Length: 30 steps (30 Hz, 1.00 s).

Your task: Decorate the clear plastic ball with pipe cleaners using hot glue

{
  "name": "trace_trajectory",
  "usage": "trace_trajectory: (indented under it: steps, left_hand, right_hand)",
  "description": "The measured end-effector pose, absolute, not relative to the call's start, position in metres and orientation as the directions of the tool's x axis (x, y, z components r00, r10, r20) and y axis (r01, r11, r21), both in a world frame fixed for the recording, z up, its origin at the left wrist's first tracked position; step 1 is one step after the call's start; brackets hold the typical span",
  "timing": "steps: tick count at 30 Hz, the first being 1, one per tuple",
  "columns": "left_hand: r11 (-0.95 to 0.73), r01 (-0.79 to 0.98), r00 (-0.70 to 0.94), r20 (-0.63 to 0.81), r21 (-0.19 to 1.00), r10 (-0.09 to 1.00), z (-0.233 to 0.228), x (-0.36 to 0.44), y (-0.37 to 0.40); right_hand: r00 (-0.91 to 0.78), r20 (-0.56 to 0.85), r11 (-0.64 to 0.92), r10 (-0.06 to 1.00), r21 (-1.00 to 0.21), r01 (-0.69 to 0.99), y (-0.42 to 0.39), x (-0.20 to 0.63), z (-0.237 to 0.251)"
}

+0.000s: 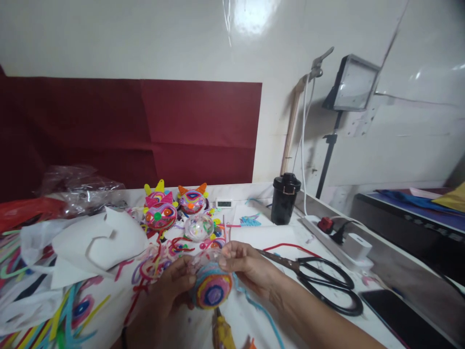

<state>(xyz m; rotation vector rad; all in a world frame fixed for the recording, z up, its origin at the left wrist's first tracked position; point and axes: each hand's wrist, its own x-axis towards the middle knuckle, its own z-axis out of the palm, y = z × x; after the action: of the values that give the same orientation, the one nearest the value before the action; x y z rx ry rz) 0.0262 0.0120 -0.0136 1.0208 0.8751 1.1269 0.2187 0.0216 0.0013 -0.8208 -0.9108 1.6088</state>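
White paper sheets (98, 242) lie toward the desk's (261, 237) left edge. Near the front edge, the left hand (170, 291) and right hand (247, 266) together grip a yarn-wrapped ball (211, 289). Black scissors (323, 281) rest just right, a power strip (337, 237) along the right edge.

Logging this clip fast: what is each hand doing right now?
Left hand: closed on the yarn-covered ball, gripping its left side.
Right hand: fingers pinched at the ball's top.
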Motion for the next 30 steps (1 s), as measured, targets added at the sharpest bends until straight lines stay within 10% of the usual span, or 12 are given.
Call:
trace_trajectory:
  steps: [30]
  left_hand:
    - [0.093,-0.272,0.303,-0.006,0.958,0.953,-0.016,0.026,0.015]
  right_hand:
    - [-0.248,-0.062,-0.174,0.967,-0.868,-0.465,0.019,0.22,-0.001]
